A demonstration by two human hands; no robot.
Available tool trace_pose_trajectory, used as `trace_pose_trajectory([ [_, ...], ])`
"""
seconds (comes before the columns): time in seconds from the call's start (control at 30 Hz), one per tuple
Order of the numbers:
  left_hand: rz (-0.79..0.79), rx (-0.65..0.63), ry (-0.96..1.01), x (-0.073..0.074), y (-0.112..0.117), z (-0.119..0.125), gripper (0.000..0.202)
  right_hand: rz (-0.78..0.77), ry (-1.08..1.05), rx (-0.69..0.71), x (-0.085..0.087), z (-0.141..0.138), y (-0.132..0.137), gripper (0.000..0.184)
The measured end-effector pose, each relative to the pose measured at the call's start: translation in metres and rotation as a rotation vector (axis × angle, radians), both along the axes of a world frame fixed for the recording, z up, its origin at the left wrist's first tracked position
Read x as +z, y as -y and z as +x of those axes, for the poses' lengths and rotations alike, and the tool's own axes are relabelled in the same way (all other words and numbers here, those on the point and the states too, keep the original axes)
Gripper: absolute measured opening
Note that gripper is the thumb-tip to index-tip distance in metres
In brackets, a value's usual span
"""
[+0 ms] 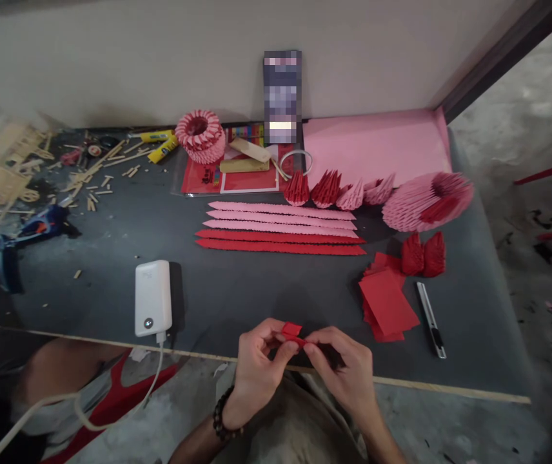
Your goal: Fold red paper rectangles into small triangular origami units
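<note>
Two bare hands meet at the near edge of the dark grey tabletop (237, 290). From my remote seat I see the left hand (256, 367) and right hand (346, 374), each grip pinched closed, thumb against fingertips, on one small red folded paper piece (292, 332) held just above that edge. Much looks finished, I judge: long red and pink strips of joined folded units (280, 227) and a pink rounded paper assembly (425, 200). A stack of flat red paper rectangles (388, 303), beside a grey utility knife (431, 319), lies unfolded.
</note>
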State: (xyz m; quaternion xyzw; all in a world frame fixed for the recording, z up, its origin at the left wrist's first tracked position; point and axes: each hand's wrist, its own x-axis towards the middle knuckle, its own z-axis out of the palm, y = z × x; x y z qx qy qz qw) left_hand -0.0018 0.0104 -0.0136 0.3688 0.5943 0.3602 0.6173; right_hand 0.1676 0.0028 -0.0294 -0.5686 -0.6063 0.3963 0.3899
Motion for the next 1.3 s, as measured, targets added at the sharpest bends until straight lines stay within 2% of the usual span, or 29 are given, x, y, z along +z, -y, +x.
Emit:
trace_pose_trajectory([
  [0.13, 0.008, 0.003, -0.032, -0.005, 0.002, -0.001, 0.025, 0.037, 0.009, -0.035, -0.003, -0.004, 0.003, 0.009],
  [0.3, 0.089, 0.015, 0.028, -0.007, 0.001, 0.000, 0.017, 0.010, -0.051, -0.108, -0.003, -0.010, 0.005, 0.006],
  [0.47, 0.191, 0.022, -0.045, -0.010, -0.003, 0.001, 0.020, 0.016, -0.046, -0.073, -0.001, -0.021, 0.004, 0.010],
  [0.67, 0.091, 0.022, -0.100, -0.011, -0.007, 0.000, 0.025, -0.006, 0.214, -0.068, 0.003, -0.030, 0.004, 0.013],
  [0.8, 0.005, 0.057, -0.051, -0.012, -0.009, -0.003, 0.027, -0.040, 0.213, -0.105, 0.006, -0.025, 0.008, 0.025],
  [0.87, 0.008, 0.044, -0.042, -0.013, -0.010, -0.004, 0.024, -0.005, 0.191, -0.150, 0.007, -0.023, 0.009, 0.024],
  [1.0, 0.004, -0.035, 0.012, -0.011, -0.010, -0.003, 0.019, 0.143, 0.147, -0.248, 0.004, -0.022, 0.006, 0.009],
  [1.2, -0.016, 0.040, 0.057, -0.009, -0.008, 0.004, 0.015, 0.390, 0.146, -0.245, -0.006, -0.021, 0.005, 0.031],
  [1.3, 0.007, 0.054, 0.035, -0.009, -0.007, 0.005, 0.016, 0.466, 0.164, -0.171, -0.015, -0.016, 0.009, 0.041],
])
